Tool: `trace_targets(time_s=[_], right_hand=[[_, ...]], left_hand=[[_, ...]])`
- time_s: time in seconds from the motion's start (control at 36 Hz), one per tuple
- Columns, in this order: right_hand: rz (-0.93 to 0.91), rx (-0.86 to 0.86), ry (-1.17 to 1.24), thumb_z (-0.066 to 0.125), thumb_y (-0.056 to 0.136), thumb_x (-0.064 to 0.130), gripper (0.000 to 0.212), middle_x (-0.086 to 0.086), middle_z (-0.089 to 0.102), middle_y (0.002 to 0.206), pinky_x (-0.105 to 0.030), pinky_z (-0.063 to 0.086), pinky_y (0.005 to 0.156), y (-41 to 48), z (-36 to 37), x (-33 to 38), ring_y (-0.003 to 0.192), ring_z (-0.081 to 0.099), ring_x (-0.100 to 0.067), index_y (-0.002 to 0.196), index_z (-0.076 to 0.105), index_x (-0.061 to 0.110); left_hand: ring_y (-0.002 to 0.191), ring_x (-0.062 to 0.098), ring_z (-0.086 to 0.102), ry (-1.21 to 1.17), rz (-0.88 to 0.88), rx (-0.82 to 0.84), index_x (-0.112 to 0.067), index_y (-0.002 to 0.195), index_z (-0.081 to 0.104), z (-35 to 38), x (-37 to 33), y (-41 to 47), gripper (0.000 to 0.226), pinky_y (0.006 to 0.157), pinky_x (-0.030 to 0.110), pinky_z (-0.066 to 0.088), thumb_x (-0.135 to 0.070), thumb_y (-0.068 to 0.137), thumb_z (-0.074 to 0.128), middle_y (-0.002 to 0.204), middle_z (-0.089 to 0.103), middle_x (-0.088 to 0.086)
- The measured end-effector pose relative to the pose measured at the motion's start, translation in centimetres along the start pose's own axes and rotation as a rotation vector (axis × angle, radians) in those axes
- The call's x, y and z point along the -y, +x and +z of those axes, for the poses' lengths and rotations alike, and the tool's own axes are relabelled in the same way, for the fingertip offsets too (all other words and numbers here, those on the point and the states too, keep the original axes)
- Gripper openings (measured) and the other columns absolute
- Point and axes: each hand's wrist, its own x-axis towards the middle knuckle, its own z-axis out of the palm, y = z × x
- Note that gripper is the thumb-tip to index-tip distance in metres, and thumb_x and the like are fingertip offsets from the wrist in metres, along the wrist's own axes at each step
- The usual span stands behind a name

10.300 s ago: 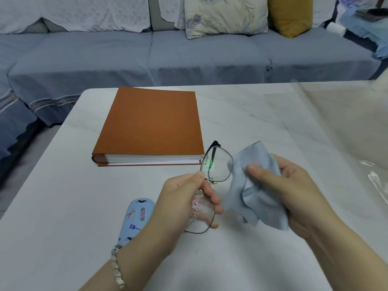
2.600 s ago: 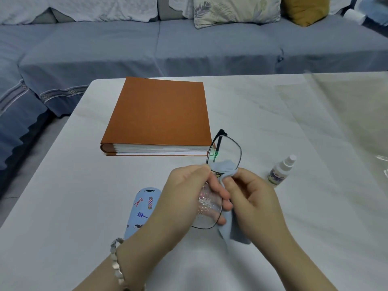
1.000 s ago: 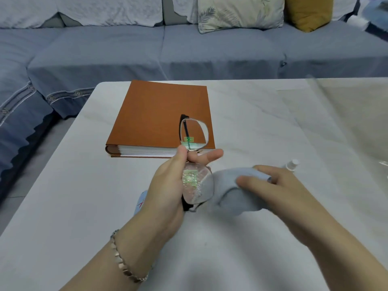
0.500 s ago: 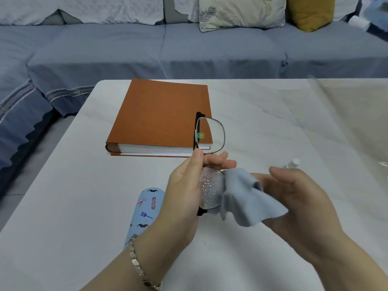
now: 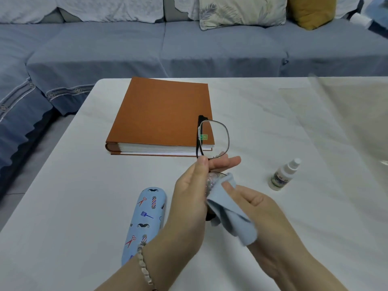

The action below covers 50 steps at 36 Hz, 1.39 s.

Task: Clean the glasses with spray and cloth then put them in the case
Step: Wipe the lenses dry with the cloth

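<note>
thin black-framed glasses [image 5: 213,140] held on end, one lens uppermost; left hand [image 5: 189,196] pinches the bridge, right hand [image 5: 262,208] pinches pale blue cloth [image 5: 233,219].

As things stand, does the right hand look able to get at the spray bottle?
Probably yes: the spray bottle stands upright on bare table just beyond the right hand, nothing between them. The hand grips the cloth, though, so its fingers are busy.

Tabletop [image 5: 69,202] far-left corner: book [image 5: 163,116] blocks. Case [image 5: 144,221] lies toward near edge; spray bottle [image 5: 283,177] (standing) right of centre. Left-edge strip passable.
</note>
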Motion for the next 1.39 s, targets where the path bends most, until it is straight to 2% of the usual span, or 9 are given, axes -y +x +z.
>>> trace_targets(time_s=[0.08, 0.25, 0.36, 0.5, 0.64, 0.78, 1.08, 1.25, 1.39], right_hand=[[-0.003, -0.02, -0.037, 0.079, 0.049, 0.046, 0.041, -0.005, 0.071, 0.068, -0.034, 0.042, 0.065, 0.3, 0.2, -0.2, 0.064, 0.059, -0.021, 0.072, 0.075, 0.012], [0.024, -0.089, 0.008, 0.066, 0.045, 0.05, 0.056, -0.009, 0.075, 0.076, -0.021, 0.05, 0.057, 1.1, 0.5, -0.1, 0.068, 0.068, -0.014, 0.077, 0.073, 0.005], [-0.031, -0.173, -0.036, 0.068, 0.07, 0.035, 0.028, 0.004, 0.06, 0.043, -0.012, 0.034, 0.034, 1.0, 0.8, 0.2, 0.035, 0.051, -0.004, 0.058, 0.065, 0.01], [-0.135, -0.2, -0.109, 0.062, 0.081, 0.019, 0.035, 0.007, 0.052, 0.037, -0.01, 0.027, 0.032, 0.9, 0.9, -0.1, 0.031, 0.041, -0.001, 0.047, 0.06, 0.014], [-0.185, -0.197, -0.168, 0.07, 0.073, 0.029, 0.035, -0.004, 0.053, 0.051, -0.02, 0.033, 0.046, 0.3, 0.6, -0.8, 0.048, 0.044, -0.014, 0.061, 0.061, -0.003], [-0.203, -0.156, -0.224, 0.072, 0.074, 0.021, 0.018, -0.017, 0.067, 0.059, -0.026, 0.044, 0.051, -0.5, 0.1, -0.8, 0.054, 0.055, -0.014, 0.069, 0.068, 0.003], [-0.131, -0.24, -0.098, 0.063, 0.08, 0.016, 0.038, 0.006, 0.054, 0.037, -0.009, 0.03, 0.033, -0.2, 0.4, -0.1, 0.031, 0.041, -0.002, 0.043, 0.061, 0.01], [-0.045, -0.254, 0.045, 0.064, 0.079, 0.032, 0.027, 0.002, 0.069, 0.056, -0.011, 0.04, 0.041, 0.7, 1.3, 0.4, 0.049, 0.063, -0.004, 0.061, 0.068, 0.012], [-0.065, -0.32, -0.078, 0.059, 0.08, 0.04, 0.04, 0.004, 0.052, 0.036, -0.011, 0.031, 0.032, 0.9, 1.8, -0.1, 0.029, 0.043, -0.002, 0.049, 0.056, 0.015]], left_hand=[[0.099, 0.011, 0.065, -0.032, 0.011, -0.004, -0.023, 0.082, 0.075, 0.2, 0.0, -0.2, 0.042, 0.089, 0.032, 0.049, -0.043, 0.081, 0.039, 0.111, 0.071, -0.005], [0.118, 0.009, 0.056, -0.061, -0.021, 0.072, -0.022, 0.097, 0.073, 0.1, 0.1, -0.4, 0.034, 0.106, 0.037, 0.04, -0.037, 0.081, 0.048, 0.118, 0.068, -0.009], [0.102, 0.017, 0.066, -0.093, -0.094, 0.105, -0.024, 0.094, 0.074, -0.1, -0.3, -0.5, 0.029, 0.083, 0.034, 0.052, -0.039, 0.076, 0.057, 0.109, 0.072, -0.006], [0.067, 0.006, 0.07, -0.216, -0.189, 0.027, -0.021, 0.078, 0.076, 0.3, -0.5, 0.1, 0.034, 0.053, 0.02, 0.054, -0.039, 0.083, 0.048, 0.087, 0.074, -0.002], [0.076, 0.001, 0.07, -0.392, -0.284, 0.028, -0.02, 0.06, 0.073, 0.4, 0.0, 1.2, 0.046, 0.069, 0.022, 0.048, -0.038, 0.089, 0.042, 0.101, 0.072, 0.0], [0.089, 0.009, 0.07, -0.523, -0.273, -0.002, -0.018, 0.062, 0.071, 0.9, 0.1, 1.5, 0.042, 0.08, 0.025, 0.047, -0.035, 0.09, 0.045, 0.074, 0.075, -0.003], [0.093, 0.011, 0.07, -0.336, -0.126, -0.048, -0.017, 0.057, 0.07, 1.7, 0.9, 0.2, 0.048, 0.084, 0.029, 0.047, -0.034, 0.091, 0.04, 0.091, 0.077, 0.0], [0.087, 0.006, 0.07, -0.268, -0.026, -0.058, -0.01, 0.083, 0.073, 1.7, 0.6, -0.4, 0.037, 0.066, 0.014, 0.053, -0.035, 0.083, 0.045, 0.093, 0.076, -0.001], [0.084, 0.0, 0.068, -0.198, 0.003, 0.007, -0.024, 0.078, 0.072, 1.2, 0.3, -0.9, 0.022, 0.062, 0.011, 0.051, -0.035, 0.082, 0.054, 0.087, 0.076, -0.007]])
